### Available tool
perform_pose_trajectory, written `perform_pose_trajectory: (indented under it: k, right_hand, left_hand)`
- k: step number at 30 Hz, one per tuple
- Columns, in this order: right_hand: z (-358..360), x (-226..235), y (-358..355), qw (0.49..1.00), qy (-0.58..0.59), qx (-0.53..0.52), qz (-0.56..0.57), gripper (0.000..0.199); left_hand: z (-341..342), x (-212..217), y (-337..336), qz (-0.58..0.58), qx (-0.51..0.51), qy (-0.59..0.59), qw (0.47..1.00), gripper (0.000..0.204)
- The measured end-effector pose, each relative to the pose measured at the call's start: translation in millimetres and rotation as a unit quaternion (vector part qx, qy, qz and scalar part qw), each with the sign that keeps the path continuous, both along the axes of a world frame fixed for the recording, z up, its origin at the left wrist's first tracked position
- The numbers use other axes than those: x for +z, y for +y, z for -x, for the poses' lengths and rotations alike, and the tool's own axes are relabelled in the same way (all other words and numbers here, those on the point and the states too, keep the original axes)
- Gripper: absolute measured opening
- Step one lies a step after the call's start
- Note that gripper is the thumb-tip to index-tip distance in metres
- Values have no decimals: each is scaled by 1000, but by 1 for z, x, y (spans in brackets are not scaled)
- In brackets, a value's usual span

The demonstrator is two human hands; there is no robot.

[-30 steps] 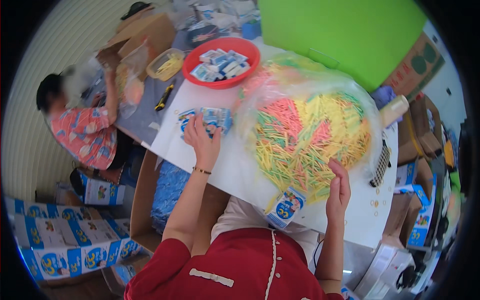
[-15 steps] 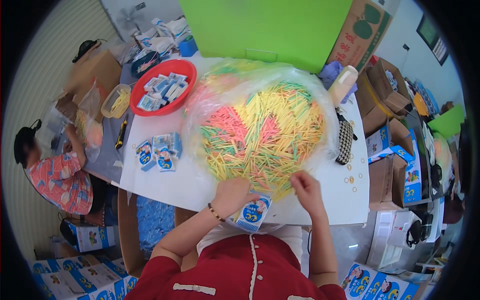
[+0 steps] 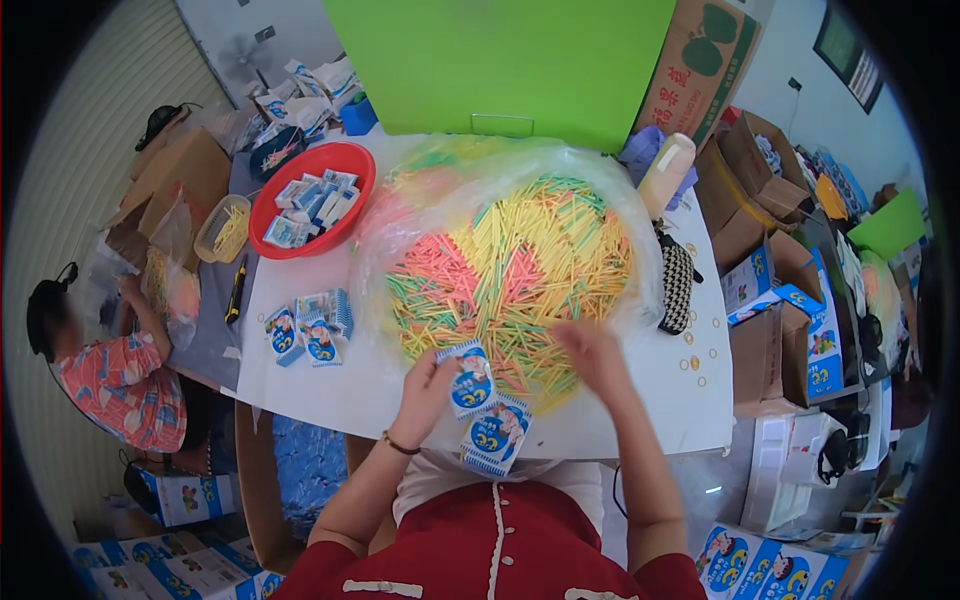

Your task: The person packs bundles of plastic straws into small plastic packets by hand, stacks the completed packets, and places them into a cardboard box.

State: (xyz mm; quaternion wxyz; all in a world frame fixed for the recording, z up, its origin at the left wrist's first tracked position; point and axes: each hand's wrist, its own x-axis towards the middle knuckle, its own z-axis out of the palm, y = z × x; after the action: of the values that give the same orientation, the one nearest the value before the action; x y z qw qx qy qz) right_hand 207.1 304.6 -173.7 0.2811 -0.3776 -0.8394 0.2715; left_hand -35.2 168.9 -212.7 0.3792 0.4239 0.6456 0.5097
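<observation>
Grasping a blue packet point(image 3: 470, 378) now, left hand point(image 3: 425, 385) has lifted; right hand point(image 3: 592, 352), blurred, touches sticks point(image 3: 510, 270).

bare white table point(image 3: 340, 385) left – straw heap point(image 3: 510, 270), red bowl point(image 3: 310, 200) crowd behind

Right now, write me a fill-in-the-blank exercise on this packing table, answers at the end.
1. The left hand holds a small blue and white ____ above the table edge.
2. The right hand reaches into the heap of coloured ____ lying on clear plastic.
3. The round basin holding more packets is ____ in colour.
4. Behind the heap of sticks stands a big ____ board.

Missing words: packet; sticks; red; green
</observation>
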Motion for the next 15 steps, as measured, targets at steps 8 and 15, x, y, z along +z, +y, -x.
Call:
perform_pose_trajectory:
  k: [8,15]
  right_hand:
    - [15,14,129,899,-202,-7,-389,38]
    - [31,-5,150,851,-312,-8,-422,35]
  left_hand:
    - [15,29,-15,37,-8,-537,842,24]
    - [17,50,-12,96,-128,-586,795,36]
